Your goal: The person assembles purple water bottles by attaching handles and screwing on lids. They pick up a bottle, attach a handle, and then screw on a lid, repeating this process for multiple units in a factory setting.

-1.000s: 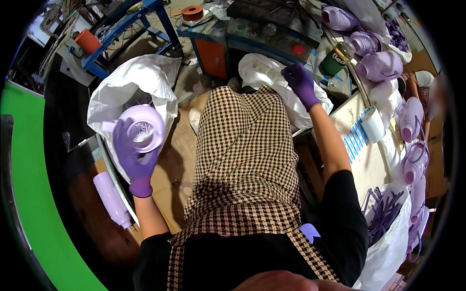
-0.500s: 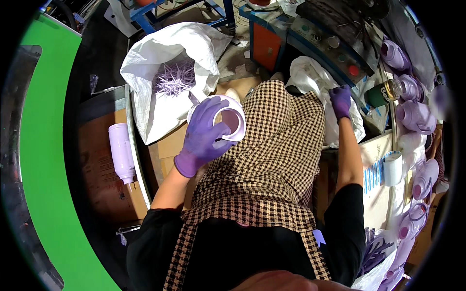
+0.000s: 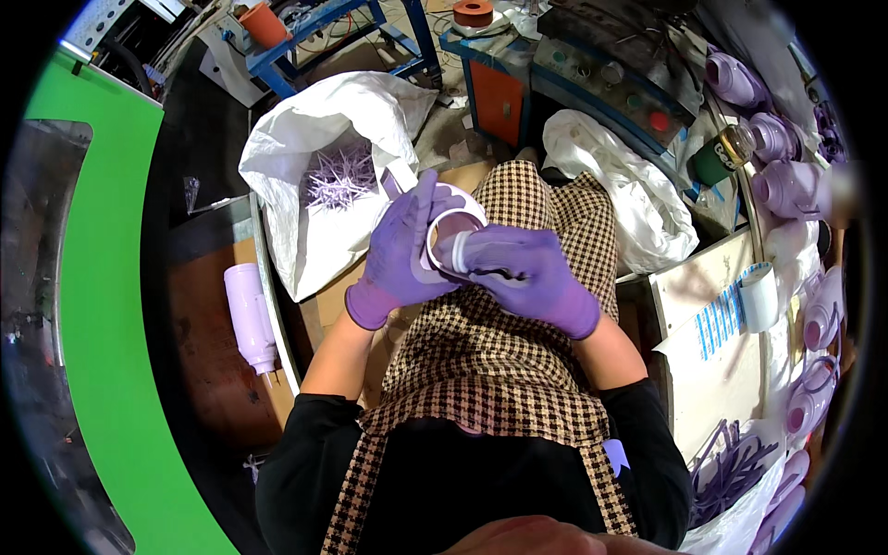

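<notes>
My left hand (image 3: 400, 254), in a purple glove, is wrapped round a lilac plastic flask body (image 3: 474, 202) above my lap. The body's round mouth faces up toward me, with a pale rim round the opening. My gloved right hand (image 3: 536, 277) is closed at the right side of that mouth. Between its fingers is a small white rounded piece (image 3: 460, 252) at the rim; its kind I cannot make out. Something thin and dark also shows among those fingers. Much of the flask body is hidden by both hands.
A white sack (image 3: 310, 240) holding thin lilac strips (image 3: 340, 178) stands ahead left. Another lilac flask body (image 3: 250, 319) lies to the left. A white bag (image 3: 620, 194) sits ahead right, below a control box (image 3: 606, 79). Several lilac flask parts line the right side, near a label roll (image 3: 759, 298).
My right hand has come from the white bag on the right to the flask mouth, now with a small white piece in its fingers. My left hand keeps hold of the flask body.
</notes>
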### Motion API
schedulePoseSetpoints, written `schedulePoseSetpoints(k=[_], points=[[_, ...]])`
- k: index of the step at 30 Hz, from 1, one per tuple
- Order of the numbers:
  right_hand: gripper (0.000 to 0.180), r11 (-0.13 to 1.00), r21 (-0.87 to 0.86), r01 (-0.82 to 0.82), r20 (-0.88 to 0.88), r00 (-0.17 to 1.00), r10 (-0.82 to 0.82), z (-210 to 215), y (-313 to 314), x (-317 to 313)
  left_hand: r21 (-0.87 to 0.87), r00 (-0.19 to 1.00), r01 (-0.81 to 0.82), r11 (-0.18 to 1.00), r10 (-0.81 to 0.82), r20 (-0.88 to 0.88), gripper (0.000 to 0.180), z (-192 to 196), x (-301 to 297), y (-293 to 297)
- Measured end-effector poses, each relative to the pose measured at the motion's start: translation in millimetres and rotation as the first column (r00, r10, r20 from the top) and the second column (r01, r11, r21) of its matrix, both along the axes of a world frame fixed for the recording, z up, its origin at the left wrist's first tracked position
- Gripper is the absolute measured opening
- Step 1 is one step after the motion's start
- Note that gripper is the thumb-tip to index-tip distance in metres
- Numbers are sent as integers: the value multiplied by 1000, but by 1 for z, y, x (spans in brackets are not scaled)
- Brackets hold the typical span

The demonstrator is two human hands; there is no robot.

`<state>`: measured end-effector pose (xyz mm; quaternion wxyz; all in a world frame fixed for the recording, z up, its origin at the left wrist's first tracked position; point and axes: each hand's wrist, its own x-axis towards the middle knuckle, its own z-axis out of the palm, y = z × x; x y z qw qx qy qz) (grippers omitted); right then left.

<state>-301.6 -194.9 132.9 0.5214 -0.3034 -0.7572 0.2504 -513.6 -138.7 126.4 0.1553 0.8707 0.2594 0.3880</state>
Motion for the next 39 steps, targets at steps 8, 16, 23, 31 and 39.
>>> schedulePoseSetpoints(k=[8, 16, 23, 31, 39], points=[[18, 942, 8, 337, 297, 898, -324, -13, -11, -18, 67, 993, -13, 998, 20, -112, 85, 8, 26, -11], [14, 990, -58, 129, 535, 841, -78, -27, -6, 4, 230, 971, 94, 969, -38, -238, 108, -5, 28, -14], [24, 971, -170, 167, 349, 932, -99, -32, -39, 10, 240, 918, 33, 970, 66, -391, 73, 3, 54, -24], [28, 740, 100, 665, -10, 745, -667, -52, -138, 128, 495, 886, 222, 840, 37, -461, 29, 16, 38, -55], [37, -69, 107, 992, 529, -116, -841, -132, -228, 267, 287, 529, 789, 544, -363, -767, 33, -21, 52, -54]])
